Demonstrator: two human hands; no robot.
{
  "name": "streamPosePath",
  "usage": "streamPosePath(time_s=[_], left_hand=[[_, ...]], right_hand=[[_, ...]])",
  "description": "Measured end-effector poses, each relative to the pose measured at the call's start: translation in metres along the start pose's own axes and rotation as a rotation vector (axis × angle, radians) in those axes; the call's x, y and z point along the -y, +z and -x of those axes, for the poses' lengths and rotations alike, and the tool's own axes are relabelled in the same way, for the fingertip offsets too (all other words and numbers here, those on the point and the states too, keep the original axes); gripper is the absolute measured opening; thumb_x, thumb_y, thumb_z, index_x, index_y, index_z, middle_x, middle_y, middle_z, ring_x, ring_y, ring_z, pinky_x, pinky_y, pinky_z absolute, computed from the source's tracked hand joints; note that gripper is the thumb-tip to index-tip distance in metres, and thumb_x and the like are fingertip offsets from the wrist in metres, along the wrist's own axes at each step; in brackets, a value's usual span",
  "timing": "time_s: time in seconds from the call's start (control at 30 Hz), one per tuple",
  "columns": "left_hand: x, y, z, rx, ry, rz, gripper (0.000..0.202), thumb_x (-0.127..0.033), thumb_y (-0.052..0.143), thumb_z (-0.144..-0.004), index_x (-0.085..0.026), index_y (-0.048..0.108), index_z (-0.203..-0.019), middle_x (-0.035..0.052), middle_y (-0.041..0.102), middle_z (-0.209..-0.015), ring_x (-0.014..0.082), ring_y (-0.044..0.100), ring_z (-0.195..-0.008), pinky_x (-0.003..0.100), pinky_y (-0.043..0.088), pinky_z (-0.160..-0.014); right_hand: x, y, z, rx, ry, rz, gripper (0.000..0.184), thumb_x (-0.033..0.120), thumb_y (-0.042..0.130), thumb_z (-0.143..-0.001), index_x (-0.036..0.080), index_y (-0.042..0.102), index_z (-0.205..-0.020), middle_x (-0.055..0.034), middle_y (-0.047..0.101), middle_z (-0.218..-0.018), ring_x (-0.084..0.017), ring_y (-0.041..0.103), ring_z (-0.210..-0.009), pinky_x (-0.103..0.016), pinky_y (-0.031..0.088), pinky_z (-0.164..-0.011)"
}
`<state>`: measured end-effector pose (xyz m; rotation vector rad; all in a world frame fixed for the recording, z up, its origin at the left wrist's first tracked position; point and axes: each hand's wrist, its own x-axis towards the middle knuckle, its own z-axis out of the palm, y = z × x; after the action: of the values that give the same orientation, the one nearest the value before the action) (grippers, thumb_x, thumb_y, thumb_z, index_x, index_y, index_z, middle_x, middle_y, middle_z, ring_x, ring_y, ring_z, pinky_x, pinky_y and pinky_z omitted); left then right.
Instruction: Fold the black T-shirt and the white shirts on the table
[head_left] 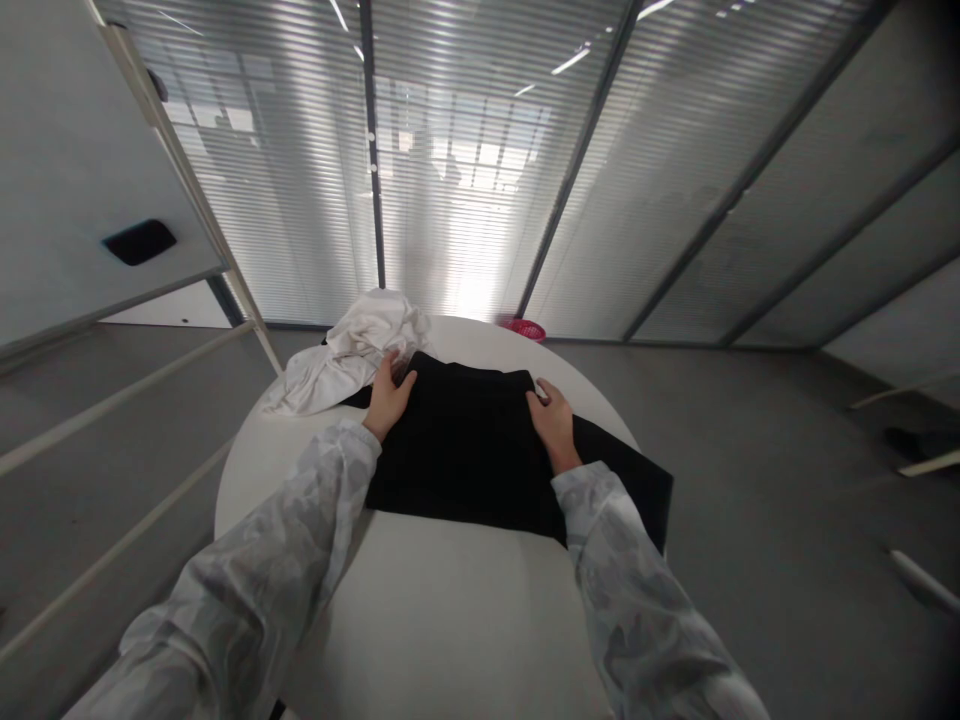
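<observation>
A folded black garment (469, 450), its exact kind unclear, lies nearly rectangular on a round white table (420, 610). At its upper left edge is my left hand (388, 402), with the thumb over the fabric and the fingers curled around the side. My right hand (553, 422) grips the upper right edge in much the same way. Beneath my right forearm, more dark fabric (637, 470) reaches out to the table's right rim; I cannot tell whether it belongs to the same garment. Crumpled white cloth (356, 350) is heaped beyond my left hand.
A pink basket (526, 329) shows behind the table's far edge. On the left stands a whiteboard (67, 150) on a pale frame, with a black eraser-like block (139, 242) on it. Glass partitions with blinds (465, 200) rise behind the table.
</observation>
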<state>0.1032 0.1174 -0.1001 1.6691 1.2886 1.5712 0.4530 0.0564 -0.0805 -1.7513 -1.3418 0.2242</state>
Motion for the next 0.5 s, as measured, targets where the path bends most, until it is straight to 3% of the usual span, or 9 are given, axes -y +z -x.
streamPosePath(time_s=[0.1,0.17,0.23,0.33,0.5], left_hand=[[-0.034,-0.011,0.006,0.105,0.262,-0.178,0.055,-0.042,0.064,-0.107,-0.021,0.054,-0.157,0.0158,0.053,-0.168,0.0301,0.048,-0.160,0.053,0.036,-0.136],[-0.058,-0.017,0.012,0.315,0.424,-0.300,0.056,-0.048,0.058,-0.110,-0.025,0.053,-0.161,0.0120,0.048,-0.174,0.0288,0.044,-0.163,0.052,0.033,-0.138],[-0.071,-0.016,0.019,0.504,0.516,-0.420,0.060,-0.052,0.052,-0.112,-0.026,0.049,-0.166,0.0092,0.044,-0.177,0.0280,0.038,-0.166,0.053,0.028,-0.140],[-0.064,-0.008,0.025,0.639,0.459,-0.590,0.066,-0.060,0.045,-0.113,-0.024,0.048,-0.168,0.0089,0.043,-0.178,0.0295,0.035,-0.167,0.053,0.026,-0.140],[-0.033,0.006,0.022,0.510,0.168,-0.796,0.075,-0.067,0.042,-0.111,-0.018,0.052,-0.167,0.0122,0.042,-0.177,0.0333,0.038,-0.166,0.052,0.025,-0.139]], right_hand=[[0.012,-0.008,0.003,-0.019,-0.161,0.033,0.064,0.045,0.058,-0.098,0.006,0.067,-0.148,-0.0226,0.068,-0.152,-0.035,0.068,-0.137,-0.055,0.047,-0.125],[0.029,-0.014,0.012,0.033,-0.359,0.100,0.062,0.047,0.057,-0.102,0.011,0.065,-0.152,-0.0189,0.064,-0.158,-0.035,0.058,-0.149,-0.056,0.040,-0.130],[0.048,-0.015,0.025,0.170,-0.549,0.186,0.058,0.048,0.055,-0.106,0.019,0.064,-0.155,-0.0119,0.058,-0.166,-0.032,0.047,-0.159,-0.056,0.032,-0.135],[0.065,-0.006,0.044,0.382,-0.633,0.344,0.062,0.057,0.051,-0.109,0.024,0.058,-0.162,-0.0071,0.044,-0.177,-0.031,0.033,-0.168,-0.056,0.024,-0.138],[0.047,0.008,0.037,0.525,-0.386,0.532,0.087,0.074,0.041,-0.109,0.016,0.041,-0.173,-0.0121,0.033,-0.181,-0.034,0.028,-0.170,-0.052,0.023,-0.137]])
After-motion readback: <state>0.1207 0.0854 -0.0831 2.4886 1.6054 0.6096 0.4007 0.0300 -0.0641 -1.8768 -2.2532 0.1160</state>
